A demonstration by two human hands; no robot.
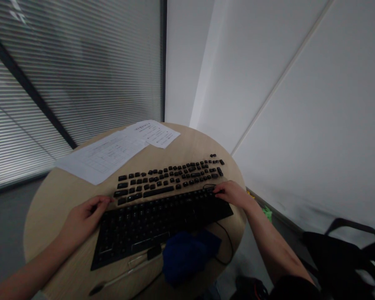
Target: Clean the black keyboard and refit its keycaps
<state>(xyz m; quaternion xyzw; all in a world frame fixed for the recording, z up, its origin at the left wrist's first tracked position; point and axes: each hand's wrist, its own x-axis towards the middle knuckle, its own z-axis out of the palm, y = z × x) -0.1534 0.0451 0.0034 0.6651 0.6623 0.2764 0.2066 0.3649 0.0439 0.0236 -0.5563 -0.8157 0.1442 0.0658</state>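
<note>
A black keyboard (175,218) lies slanted across the round table in front of me. My left hand (89,212) is at its far left corner, thumb and forefinger drawn together; whatever is between them is hidden. At the far right corner, my right hand (229,192) has its fingers closed by the keyboard's edge and a thin cable loop (209,186); I cannot make out what they pinch. Loose black keycaps (167,177) lie in rows beyond the keyboard, with a long space bar keycap (158,191) in the row closest to it.
A crumpled blue cloth (186,256) covers part of the keyboard's near side. Next to it lie a long-handled brush (125,276) and a bent wire tool (137,260). Printed papers (106,154) rest at the table's back left. A black chair (343,250) stands at right.
</note>
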